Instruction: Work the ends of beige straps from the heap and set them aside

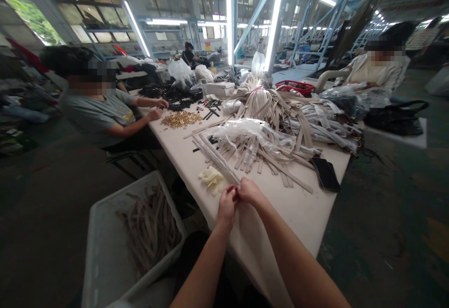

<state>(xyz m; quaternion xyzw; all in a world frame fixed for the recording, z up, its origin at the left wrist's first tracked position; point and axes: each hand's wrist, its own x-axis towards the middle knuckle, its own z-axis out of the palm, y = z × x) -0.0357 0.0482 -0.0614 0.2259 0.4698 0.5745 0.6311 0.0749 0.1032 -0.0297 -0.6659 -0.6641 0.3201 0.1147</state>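
Observation:
A long strap in a thin white wrapping (219,157) lies slantwise over the table, its near end at my fingertips. My left hand (228,203) is closed in a pinch at that end. Right against it, my right hand (249,190) also pinches the strap's end from the other side. The fingers cover the very tip, so its detail is hidden. Just left of the strap sits a small heap of pale yellow pieces (211,179). Beyond my hands is a pile of beige straps (277,168), many in white wrapping (245,132).
The table (298,210) carries gold metal rings (181,119), black strips (211,113) and a dark phone (326,174). Below left stands a white bin (91,233) of beige straps. A co-worker (101,111) handles small parts at the left edge; another person sits at right.

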